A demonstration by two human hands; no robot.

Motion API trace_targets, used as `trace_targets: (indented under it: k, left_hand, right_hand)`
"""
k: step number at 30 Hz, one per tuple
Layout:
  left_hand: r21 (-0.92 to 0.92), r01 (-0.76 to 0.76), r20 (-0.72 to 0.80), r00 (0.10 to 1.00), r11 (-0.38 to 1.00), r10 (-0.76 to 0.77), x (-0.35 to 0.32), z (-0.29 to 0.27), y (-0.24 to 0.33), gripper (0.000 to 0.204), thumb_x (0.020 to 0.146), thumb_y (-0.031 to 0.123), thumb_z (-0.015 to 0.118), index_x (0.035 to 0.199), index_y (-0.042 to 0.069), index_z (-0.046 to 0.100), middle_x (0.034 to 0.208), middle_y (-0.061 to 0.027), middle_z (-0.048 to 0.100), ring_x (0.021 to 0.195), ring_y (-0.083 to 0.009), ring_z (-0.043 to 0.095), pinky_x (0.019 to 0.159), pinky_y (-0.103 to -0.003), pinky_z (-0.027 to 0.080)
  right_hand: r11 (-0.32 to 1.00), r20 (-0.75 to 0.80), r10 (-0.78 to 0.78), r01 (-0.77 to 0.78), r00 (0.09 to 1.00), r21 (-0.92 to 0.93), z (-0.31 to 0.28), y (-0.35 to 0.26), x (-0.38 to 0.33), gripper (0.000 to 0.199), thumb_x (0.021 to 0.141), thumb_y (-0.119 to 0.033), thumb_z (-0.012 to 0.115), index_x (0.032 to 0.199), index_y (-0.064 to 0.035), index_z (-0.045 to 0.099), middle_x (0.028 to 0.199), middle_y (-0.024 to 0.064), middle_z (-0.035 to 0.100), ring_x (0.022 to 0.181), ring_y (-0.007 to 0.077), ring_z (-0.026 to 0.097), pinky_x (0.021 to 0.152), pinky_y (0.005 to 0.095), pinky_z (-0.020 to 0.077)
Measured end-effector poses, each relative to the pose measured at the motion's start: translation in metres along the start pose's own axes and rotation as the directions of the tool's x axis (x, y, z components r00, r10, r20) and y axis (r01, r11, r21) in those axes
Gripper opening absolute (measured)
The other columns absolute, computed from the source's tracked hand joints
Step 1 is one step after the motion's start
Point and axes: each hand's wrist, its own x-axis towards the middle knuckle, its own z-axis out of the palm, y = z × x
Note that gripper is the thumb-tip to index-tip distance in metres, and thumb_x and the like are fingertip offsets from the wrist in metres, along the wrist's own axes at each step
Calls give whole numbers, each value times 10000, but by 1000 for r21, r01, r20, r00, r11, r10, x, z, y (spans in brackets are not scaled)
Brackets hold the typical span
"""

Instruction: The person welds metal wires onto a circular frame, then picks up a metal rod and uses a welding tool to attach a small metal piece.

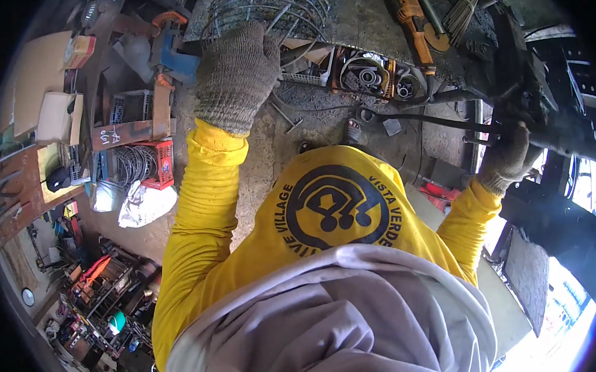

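Note:
My left hand (239, 77), in a grey knit glove, is closed at the near edge of the workbench, beside a frame of curved metal rods (269, 8). Its fingers are turned away, so what it grips is hidden. Out to the right, my right hand (507, 160), also gloved, is closed around a dark metal bar (440, 119). This long bar reaches leftward from the hand and has a ring-like end. Both of my forearms are in yellow sleeves.
An orange angle grinder (411, 21) lies on the workbench (355, 22), near a bundle of thin rods (461, 17). Bins of metal parts (366, 76) sit below. A blue vise (174, 57) and a red crate (162, 163) stand left. A T-shaped tool (287, 119) lies on the floor.

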Motion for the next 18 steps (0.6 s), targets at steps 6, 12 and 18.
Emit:
trace_targets:
  k: [6, 12, 18]
  left_hand:
    - [15, -4, -16, 1000, 1000, 5, -2, 0, -4, 217, 910, 285, 588, 846, 81, 623, 801, -152, 675, 742, -370, 673, 668, -490, 533]
    - [84, -69, 4, 998, 994, 69, -4, -9, 1, 160, 900, 217, 639, 969, 74, 662, 852, -148, 675, 802, -346, 684, 734, -447, 539]
    - [34, -94, -97, 991, 995, 97, -6, -4, -6, 187, 877, 222, 666, 1012, 95, 695, 894, -129, 712, 800, -319, 699, 697, -395, 561]
  right_hand:
    - [728, 518, 276, -528, 810, 438, 72, -10, -44, 440, 870, -161, 658, 1233, 30, 496, 938, 124, 619, 702, 191, 613, 581, 291, 514]
    - [590, 749, 432, -786, 501, 185, 109, 1, -72, 542, 898, -202, 650, 1345, 15, 433, 906, 90, 614, 614, 123, 568, 527, 251, 489]
    - [502, 881, 414, -865, 230, -11, 117, 24, -70, 500, 905, -123, 632, 1347, -1, 435, 976, 72, 622, 726, 118, 600, 621, 265, 518]
